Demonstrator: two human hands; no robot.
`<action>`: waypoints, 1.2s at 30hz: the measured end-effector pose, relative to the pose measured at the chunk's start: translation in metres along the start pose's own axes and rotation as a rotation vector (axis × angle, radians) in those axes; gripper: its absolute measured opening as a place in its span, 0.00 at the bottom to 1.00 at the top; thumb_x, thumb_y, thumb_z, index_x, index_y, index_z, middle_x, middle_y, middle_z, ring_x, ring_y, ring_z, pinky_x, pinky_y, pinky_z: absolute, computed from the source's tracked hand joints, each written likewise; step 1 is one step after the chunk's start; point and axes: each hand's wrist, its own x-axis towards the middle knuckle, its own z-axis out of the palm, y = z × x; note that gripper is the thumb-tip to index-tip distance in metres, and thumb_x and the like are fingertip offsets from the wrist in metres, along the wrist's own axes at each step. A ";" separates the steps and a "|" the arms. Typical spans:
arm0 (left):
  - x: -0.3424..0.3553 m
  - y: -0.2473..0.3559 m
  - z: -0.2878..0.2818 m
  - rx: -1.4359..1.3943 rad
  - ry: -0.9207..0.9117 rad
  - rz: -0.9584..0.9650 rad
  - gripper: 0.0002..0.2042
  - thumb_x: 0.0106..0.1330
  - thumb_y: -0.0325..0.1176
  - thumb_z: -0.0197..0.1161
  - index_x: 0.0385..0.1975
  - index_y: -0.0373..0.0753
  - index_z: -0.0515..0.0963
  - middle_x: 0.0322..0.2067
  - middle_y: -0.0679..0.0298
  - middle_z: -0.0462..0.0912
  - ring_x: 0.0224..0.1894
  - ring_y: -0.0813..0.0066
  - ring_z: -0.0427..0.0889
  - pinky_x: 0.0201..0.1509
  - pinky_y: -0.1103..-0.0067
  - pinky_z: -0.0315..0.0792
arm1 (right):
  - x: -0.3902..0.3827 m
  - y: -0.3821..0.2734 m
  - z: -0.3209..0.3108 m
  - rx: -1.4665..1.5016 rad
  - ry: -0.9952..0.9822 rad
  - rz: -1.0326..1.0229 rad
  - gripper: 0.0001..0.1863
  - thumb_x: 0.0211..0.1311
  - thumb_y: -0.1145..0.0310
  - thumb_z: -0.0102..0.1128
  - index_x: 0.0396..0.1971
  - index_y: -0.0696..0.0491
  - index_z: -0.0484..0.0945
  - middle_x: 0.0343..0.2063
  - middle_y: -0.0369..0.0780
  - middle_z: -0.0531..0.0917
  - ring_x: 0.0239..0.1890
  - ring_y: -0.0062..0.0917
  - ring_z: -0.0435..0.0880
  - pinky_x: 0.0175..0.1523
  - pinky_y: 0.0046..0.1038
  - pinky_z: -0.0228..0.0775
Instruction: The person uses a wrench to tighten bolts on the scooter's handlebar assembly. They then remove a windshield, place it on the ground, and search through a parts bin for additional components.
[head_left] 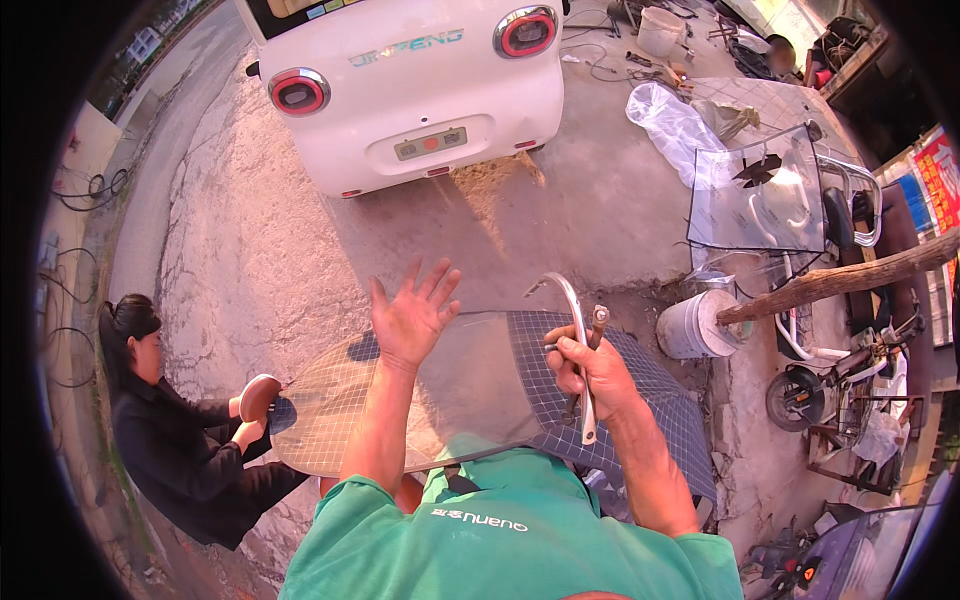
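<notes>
My left hand (410,312) is raised with its palm up and fingers spread, holding nothing, over a pale see-through sheet (478,380) with gridded panels that lies across in front of me. My right hand (578,368) grips a curved chrome metal bar (588,425) together with a short tool (599,320) whose head sticks up above my fingers; exactly what the tool is I cannot make out. The bar's bent end rises over the sheet's far edge.
A person (170,430) in black crouches at left, holding a round brown object (258,398). Ahead stands a white vehicle (430,90). To the right are a white bucket (685,330) with a wooden post (850,275), a framed clear panel (735,210), plastic wrap (660,125) and bike parts (800,400).
</notes>
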 end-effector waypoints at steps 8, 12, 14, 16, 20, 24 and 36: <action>-0.009 -0.040 -0.021 0.701 0.164 -0.216 0.29 0.74 0.56 0.47 0.62 0.37 0.68 0.54 0.53 0.79 0.55 0.60 0.79 0.55 0.65 0.75 | -0.008 0.012 -0.022 -0.265 0.079 -0.026 0.10 0.63 0.74 0.56 0.43 0.58 0.76 0.30 0.41 0.82 0.18 0.14 0.71 0.23 0.16 0.62; -0.021 -0.049 -0.025 0.619 0.233 -0.299 0.29 0.74 0.53 0.50 0.63 0.36 0.68 0.53 0.54 0.79 0.53 0.62 0.80 0.52 0.68 0.76 | -0.032 0.025 -0.046 -0.144 0.203 0.061 0.09 0.63 0.75 0.55 0.42 0.57 0.77 0.30 0.41 0.81 0.18 0.14 0.70 0.23 0.16 0.62; -0.021 -0.050 -0.024 0.585 0.260 -0.297 0.29 0.73 0.53 0.52 0.62 0.35 0.68 0.53 0.54 0.79 0.52 0.63 0.80 0.52 0.69 0.76 | -0.040 0.033 -0.056 -0.144 0.167 0.035 0.08 0.63 0.74 0.55 0.42 0.57 0.77 0.29 0.40 0.81 0.18 0.13 0.70 0.23 0.16 0.62; -0.019 -0.051 -0.023 0.734 0.256 -0.290 0.28 0.74 0.52 0.50 0.61 0.34 0.69 0.52 0.53 0.80 0.51 0.63 0.81 0.51 0.68 0.77 | -0.047 0.041 -0.066 -0.195 0.148 0.017 0.07 0.64 0.74 0.55 0.40 0.57 0.77 0.27 0.39 0.80 0.18 0.13 0.70 0.22 0.16 0.61; -0.022 -0.050 -0.021 1.351 0.265 -0.249 0.28 0.74 0.52 0.50 0.61 0.34 0.68 0.51 0.54 0.80 0.50 0.64 0.81 0.50 0.70 0.77 | -0.066 0.057 -0.084 -0.331 0.248 0.043 0.07 0.63 0.72 0.57 0.38 0.59 0.77 0.22 0.37 0.78 0.19 0.14 0.70 0.22 0.17 0.60; -0.035 -0.043 -0.022 0.933 0.369 -0.250 0.29 0.73 0.52 0.52 0.62 0.34 0.67 0.53 0.55 0.78 0.55 0.64 0.78 0.55 0.67 0.74 | -0.079 0.073 -0.097 -0.363 0.403 0.163 0.07 0.63 0.72 0.57 0.38 0.58 0.76 0.22 0.37 0.78 0.17 0.15 0.70 0.21 0.17 0.59; -0.070 0.023 0.019 1.318 0.281 0.576 0.15 0.73 0.32 0.54 0.55 0.32 0.74 0.45 0.56 0.82 0.45 0.70 0.83 0.49 0.76 0.77 | -0.055 0.066 -0.087 -0.451 0.224 0.154 0.06 0.61 0.71 0.58 0.35 0.57 0.75 0.23 0.37 0.78 0.18 0.14 0.70 0.22 0.18 0.60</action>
